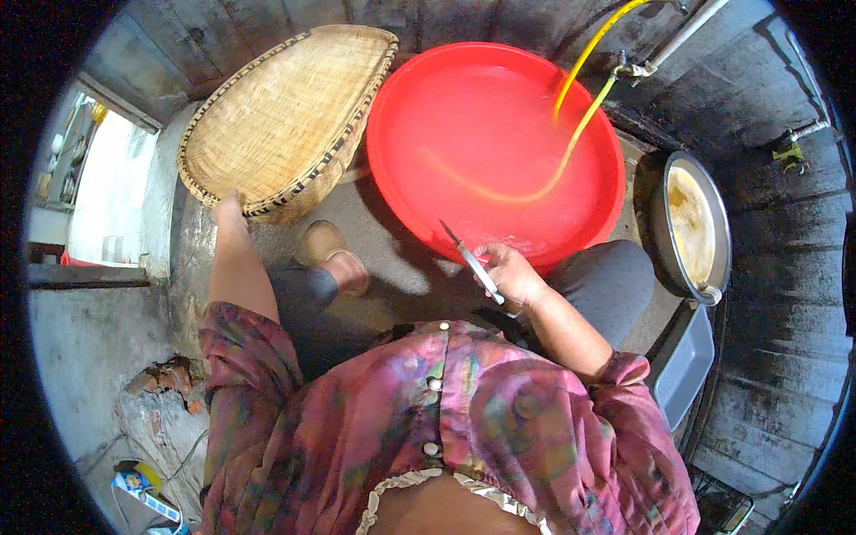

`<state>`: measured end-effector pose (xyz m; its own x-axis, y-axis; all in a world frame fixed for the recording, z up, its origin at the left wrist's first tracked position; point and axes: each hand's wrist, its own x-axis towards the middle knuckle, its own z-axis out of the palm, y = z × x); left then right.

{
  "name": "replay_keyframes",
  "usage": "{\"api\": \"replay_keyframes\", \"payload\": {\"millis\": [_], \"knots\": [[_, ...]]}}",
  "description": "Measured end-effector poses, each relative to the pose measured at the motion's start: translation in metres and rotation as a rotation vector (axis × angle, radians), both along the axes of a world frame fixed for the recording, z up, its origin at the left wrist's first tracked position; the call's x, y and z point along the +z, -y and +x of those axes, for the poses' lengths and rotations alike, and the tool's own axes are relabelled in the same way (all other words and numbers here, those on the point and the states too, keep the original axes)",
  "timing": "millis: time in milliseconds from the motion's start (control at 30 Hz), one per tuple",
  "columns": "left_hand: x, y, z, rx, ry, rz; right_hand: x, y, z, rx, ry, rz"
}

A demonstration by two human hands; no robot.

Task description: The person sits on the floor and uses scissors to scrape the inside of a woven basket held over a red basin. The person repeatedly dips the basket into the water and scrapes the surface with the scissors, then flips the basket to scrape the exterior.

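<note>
My left hand (229,207) is closed on the near rim of a large woven bamboo basket (276,116), shallow and tilted against the wall. Its fingers are partly hidden by the rim. In my right hand (510,275) is a small knife (470,259), its narrow dark-tipped blade pointing up and left, its pale end showing below the fingers. This hand is beside the near rim of a big round red tub (392,192). Water lies in the tub, and a yellow hose (572,147) runs down into it.
A tap (629,69) feeds the hose at the back wall. To the right stand a metal basin (724,234) of cloudy yellowish liquid and a grey rectangular tray (687,366). My sandalled foot (332,254) is between basket and tub. A power strip (159,505) lies lower left.
</note>
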<state>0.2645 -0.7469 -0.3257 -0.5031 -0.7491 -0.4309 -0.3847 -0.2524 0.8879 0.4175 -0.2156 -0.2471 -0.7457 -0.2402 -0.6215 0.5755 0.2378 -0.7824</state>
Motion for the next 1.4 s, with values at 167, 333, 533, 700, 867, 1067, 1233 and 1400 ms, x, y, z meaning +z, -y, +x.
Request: {"api": "replay_keyframes", "payload": {"millis": [167,333,533,700,867,1067,1233,1400], "knots": [[0.016,-0.008,-0.006,-0.033,-0.175,-0.362,-0.03,-0.005,0.005,0.019,-0.009,0.001],[0.083,-0.087,0.0,-0.41,-0.051,-0.675,-0.035,-0.006,0.005,-0.042,-0.109,-0.052],[0.106,-0.268,0.09,-1.541,0.308,0.084,-0.019,0.011,0.008,-0.126,-0.276,-0.155],[0.078,-0.339,0.146,-1.404,0.179,0.587,-0.028,0.013,0.017,0.067,-0.431,0.077],[0.079,-0.354,0.152,-1.318,0.191,0.747,-0.02,0.013,0.03,0.103,-0.53,0.163],[0.064,-0.34,0.106,-1.432,0.058,0.811,-0.013,0.015,0.011,-0.024,-0.728,0.084],[0.108,-0.349,0.044,-1.284,-0.034,0.859,-0.013,-0.009,-0.06,-0.34,-0.642,0.132],[0.098,-0.357,-0.002,-1.109,-0.12,0.797,-0.066,-0.048,-0.132,-0.005,-0.577,0.727]]}}
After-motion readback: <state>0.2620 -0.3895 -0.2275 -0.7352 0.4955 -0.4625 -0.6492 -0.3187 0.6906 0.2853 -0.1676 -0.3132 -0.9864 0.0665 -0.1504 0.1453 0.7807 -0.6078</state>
